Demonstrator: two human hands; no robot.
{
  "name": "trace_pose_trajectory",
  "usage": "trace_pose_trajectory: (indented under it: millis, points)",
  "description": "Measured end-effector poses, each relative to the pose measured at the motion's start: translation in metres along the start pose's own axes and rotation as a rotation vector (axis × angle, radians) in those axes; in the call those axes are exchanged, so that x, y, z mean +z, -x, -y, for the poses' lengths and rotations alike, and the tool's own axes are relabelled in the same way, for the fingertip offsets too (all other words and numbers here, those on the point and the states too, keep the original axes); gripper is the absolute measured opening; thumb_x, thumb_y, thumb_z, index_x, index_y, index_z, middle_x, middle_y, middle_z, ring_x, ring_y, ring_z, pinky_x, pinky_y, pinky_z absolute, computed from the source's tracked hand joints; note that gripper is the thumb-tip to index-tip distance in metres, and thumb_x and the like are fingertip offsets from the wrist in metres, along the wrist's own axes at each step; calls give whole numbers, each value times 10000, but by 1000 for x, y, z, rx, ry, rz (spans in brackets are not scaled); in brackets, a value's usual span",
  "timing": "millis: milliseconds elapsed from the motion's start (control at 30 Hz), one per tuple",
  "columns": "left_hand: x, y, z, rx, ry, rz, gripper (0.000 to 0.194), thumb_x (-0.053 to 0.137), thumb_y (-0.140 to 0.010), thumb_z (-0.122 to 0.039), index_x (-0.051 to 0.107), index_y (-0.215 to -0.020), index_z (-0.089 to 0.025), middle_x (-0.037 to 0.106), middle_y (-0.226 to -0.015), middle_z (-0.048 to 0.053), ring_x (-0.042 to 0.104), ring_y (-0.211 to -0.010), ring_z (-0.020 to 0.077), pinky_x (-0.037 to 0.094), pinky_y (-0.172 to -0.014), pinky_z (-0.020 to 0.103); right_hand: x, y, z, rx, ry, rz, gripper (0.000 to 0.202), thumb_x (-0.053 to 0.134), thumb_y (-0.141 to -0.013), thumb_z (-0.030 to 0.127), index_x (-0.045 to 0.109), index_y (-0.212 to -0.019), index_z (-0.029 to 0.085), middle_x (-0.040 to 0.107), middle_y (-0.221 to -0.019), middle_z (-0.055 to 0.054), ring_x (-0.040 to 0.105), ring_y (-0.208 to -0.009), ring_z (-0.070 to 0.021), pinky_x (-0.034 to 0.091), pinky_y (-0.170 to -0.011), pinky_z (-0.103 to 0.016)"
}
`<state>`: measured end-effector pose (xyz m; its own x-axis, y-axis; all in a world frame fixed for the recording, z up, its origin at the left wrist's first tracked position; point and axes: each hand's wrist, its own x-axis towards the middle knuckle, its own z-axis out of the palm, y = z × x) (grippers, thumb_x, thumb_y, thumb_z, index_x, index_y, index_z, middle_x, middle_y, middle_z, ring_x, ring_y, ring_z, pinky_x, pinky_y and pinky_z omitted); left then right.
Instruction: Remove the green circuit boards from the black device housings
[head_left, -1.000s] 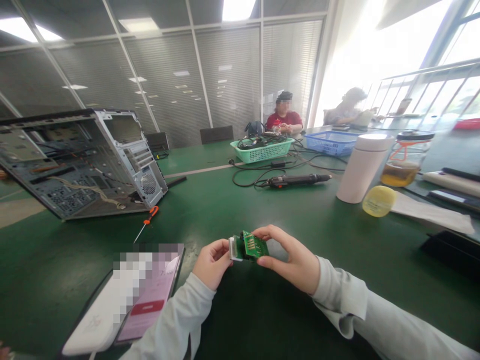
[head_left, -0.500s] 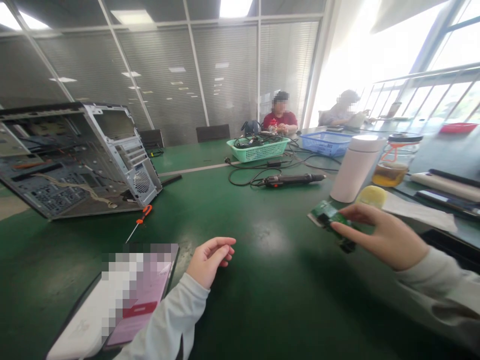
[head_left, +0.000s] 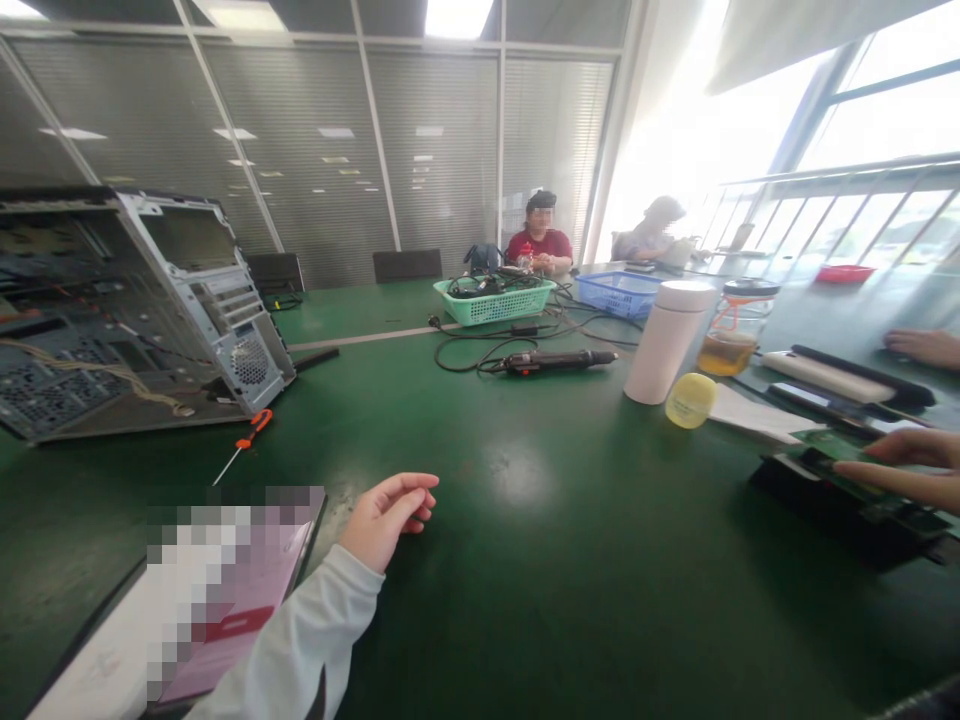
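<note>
Head view: the right hand (head_left: 911, 477) pinches the circuit board (head_left: 820, 440) at the black tray (head_left: 802, 502), likely for steadiness, while the left hand (head_left: 375, 527), empty, keeps its grip loosely pressed together.

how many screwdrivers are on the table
2: an orange-handled screwdriver in front of the open computer case, and a black electric screwdriver in front of the green basket. More could be hidden in that basket's tangle of cables.
</note>
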<state>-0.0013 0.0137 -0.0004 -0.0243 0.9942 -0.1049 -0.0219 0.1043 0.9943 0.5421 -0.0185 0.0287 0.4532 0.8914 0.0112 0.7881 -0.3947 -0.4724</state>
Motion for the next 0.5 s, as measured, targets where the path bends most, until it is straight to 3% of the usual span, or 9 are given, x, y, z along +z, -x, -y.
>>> trace_pose_trajectory:
  millis: [233,433,500]
  points:
    - [0,0,0,-5,-4,11,242,711,-586,-307,710,-766,-145,613,-610,2,551,-567,115,432,-527,220,-5,-3,1,-2,-61,97,482,790,-354,565,683,-609,171,641,-733,-193,606,-620,-232,404,-688,-453]
    - [1,1,1,2,-9,19,233,712,-592,-309,714,-762,-150,619,-613,4,550,-573,116,430,-534,222,-8,-1,10,77,-96,253,481,825,-369,521,699,-686,183,659,-856,-186,631,-742,-256,435,-775,-421]
    - [0,1,0,0,-9,15,238,712,-591,-312,714,-763,-149,620,-616,6,550,-573,117,431,-536,225,1,6,11,25,-95,186,501,824,-340,552,693,-664,193,661,-813,-173,629,-708,-248,444,-744,-412]
